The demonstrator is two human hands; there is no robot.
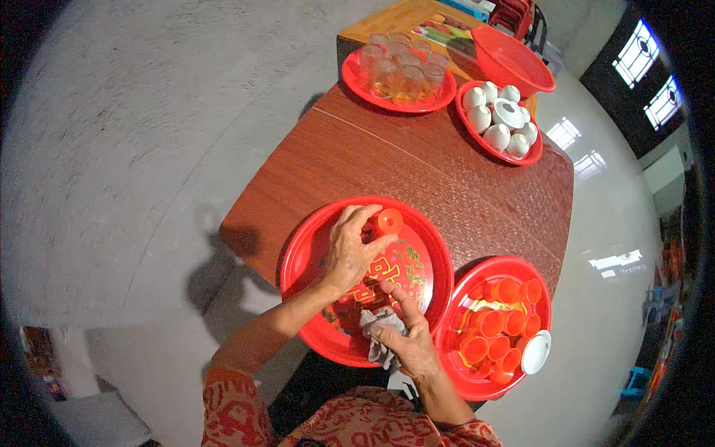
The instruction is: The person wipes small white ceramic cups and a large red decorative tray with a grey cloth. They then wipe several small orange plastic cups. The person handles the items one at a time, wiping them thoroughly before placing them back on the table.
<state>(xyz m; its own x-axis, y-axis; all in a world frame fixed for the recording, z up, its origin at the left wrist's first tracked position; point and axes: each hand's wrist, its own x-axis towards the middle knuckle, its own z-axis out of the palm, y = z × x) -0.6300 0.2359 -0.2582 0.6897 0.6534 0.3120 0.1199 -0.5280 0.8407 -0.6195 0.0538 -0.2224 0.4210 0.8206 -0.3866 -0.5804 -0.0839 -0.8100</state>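
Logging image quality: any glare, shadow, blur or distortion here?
Head view: bright glare patches on the floor at right; soft shadow left of the table, whose edges bow; black fisheye rim; left hand and right hand without obvious blur.

Home, apparently: brown table (357, 156), white teacups (497, 137), drinking glasses (410, 78), patterned windows (637, 54).

Red-orange cup (389, 221), gold-patterned red tray (430, 232)

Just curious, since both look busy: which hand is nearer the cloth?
The right hand: it holds the cloth. The left hand is farther forward, holding a red cup.
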